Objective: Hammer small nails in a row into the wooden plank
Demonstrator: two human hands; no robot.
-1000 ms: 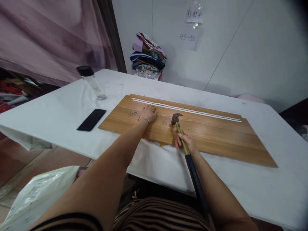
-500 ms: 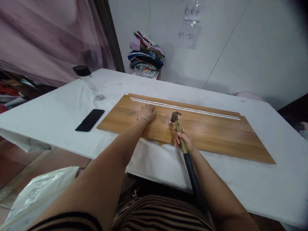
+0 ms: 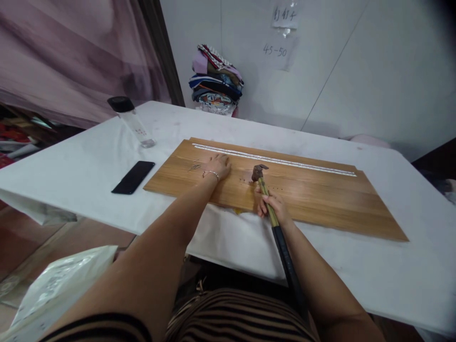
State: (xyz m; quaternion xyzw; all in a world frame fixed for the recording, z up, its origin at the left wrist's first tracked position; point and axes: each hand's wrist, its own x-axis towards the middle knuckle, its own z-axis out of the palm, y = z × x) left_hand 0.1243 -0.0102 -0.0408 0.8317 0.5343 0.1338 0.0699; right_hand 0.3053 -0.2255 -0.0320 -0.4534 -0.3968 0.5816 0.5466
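My right hand [image 3: 272,203] is wrapped round the yellowish shaft of a claw hammer [image 3: 272,216], whose lower handle is black. Its rusty head is over the wooden board [image 3: 331,204], near the middle; whether it touches the wood I cannot tell. Flat on the board to the left lies my left hand [image 3: 219,166], fingers stretched out and a bracelet at the wrist. Beside that hand are several loose nails [image 3: 194,167]. A row of small dark nail spots [image 3: 276,188] runs along the board on both sides of the hammer head.
Two white measuring strips [image 3: 274,160] run along the board's far side. On the white-covered table [image 3: 85,161] are a black phone [image 3: 133,177] and a clear bottle [image 3: 135,124] with a black lid. Folded clothes [image 3: 216,83] are stacked by the wall, below paper notes [image 3: 281,35].
The hammer head has shifted very slightly left. Both hands keep their places and their holds.
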